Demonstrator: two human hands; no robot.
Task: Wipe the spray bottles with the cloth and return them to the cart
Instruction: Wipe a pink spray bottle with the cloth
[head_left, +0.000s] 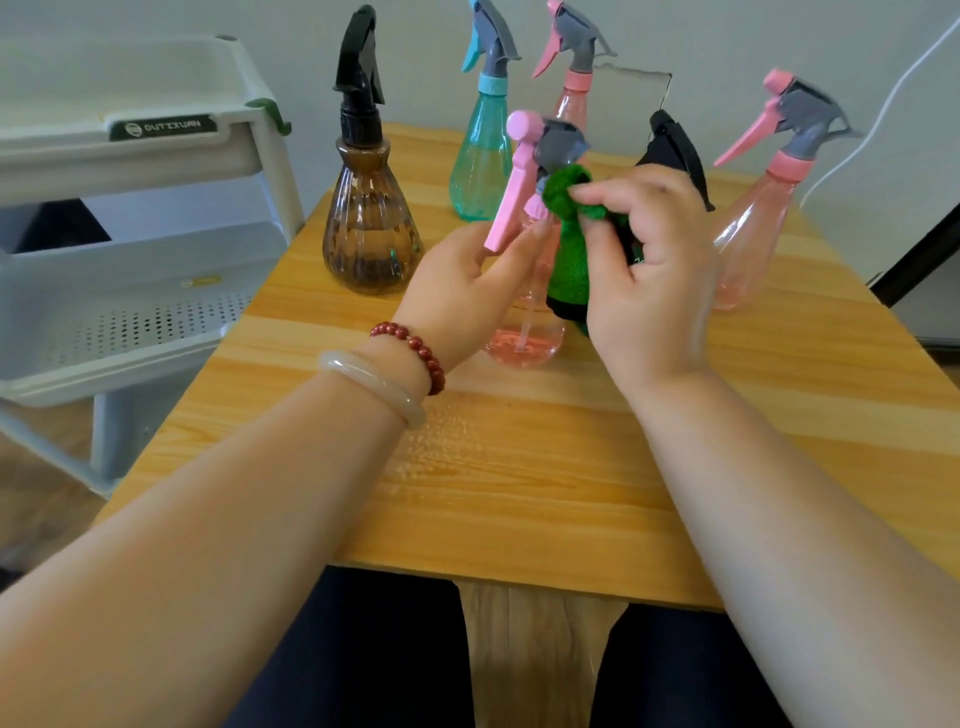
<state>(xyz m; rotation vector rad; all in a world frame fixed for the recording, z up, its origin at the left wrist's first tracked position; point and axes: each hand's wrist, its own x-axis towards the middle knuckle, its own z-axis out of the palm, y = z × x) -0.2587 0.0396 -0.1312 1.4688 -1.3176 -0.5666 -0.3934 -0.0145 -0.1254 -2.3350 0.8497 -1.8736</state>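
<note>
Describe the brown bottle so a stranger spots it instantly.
Start at the wooden table, at its left edge by the white cart. The brown bottle stands there upright. Neighbours are smooth pink or teal; it alone is ribbed amber.

Loving the colours here: amber-brown ribbed bottle (370, 228) with a black sprayer (358, 67), see-through teal bottle (480, 156) with a blue trigger. Front pink bottle (524, 345), back pink bottle (571, 101) and right pink bottle (753, 234) all have grey heads and pink triggers. Cloth (569, 260) is bright green, table (519, 467) honey wood grain, cart (130, 322) pale grey with a dotted shelf. Dark red bead bracelet (415, 348), milky bangle (374, 384).
</note>
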